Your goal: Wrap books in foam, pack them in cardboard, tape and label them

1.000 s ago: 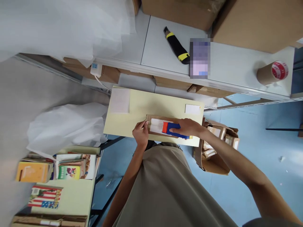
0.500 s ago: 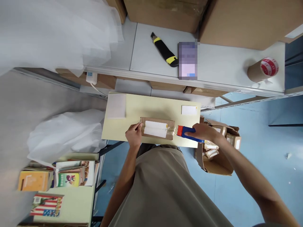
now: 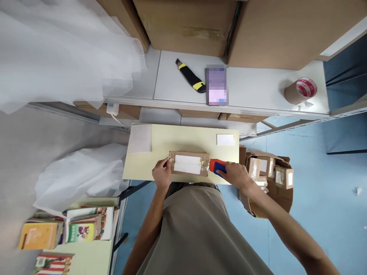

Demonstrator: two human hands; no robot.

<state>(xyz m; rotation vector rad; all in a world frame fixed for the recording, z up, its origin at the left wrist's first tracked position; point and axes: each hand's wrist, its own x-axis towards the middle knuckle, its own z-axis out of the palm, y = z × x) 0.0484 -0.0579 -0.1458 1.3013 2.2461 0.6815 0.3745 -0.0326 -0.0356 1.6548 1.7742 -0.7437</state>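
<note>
A small brown cardboard parcel (image 3: 189, 163) with a white label lies near the front edge of a pale yellow board (image 3: 183, 139). My left hand (image 3: 161, 172) pinches the parcel's left end, fingers closed. My right hand (image 3: 235, 174) is wrapped round a red and blue tape dispenser (image 3: 217, 166), which sits at the parcel's right end. Clear tape shines across the parcel's top.
On the board lie a white foam sheet (image 3: 140, 138) and a small white card (image 3: 225, 139). Behind, a grey shelf (image 3: 258, 88) carries a black-yellow utility knife (image 3: 190, 76), a tape roll (image 3: 301, 90) and big cartons. An open box of small parcels (image 3: 269, 173) stands at the right; books (image 3: 65, 229) lie lower left.
My right hand has drawn the tape dispenser from the middle of the parcel rightward off its right end. My left hand has kept its hold on the left end.
</note>
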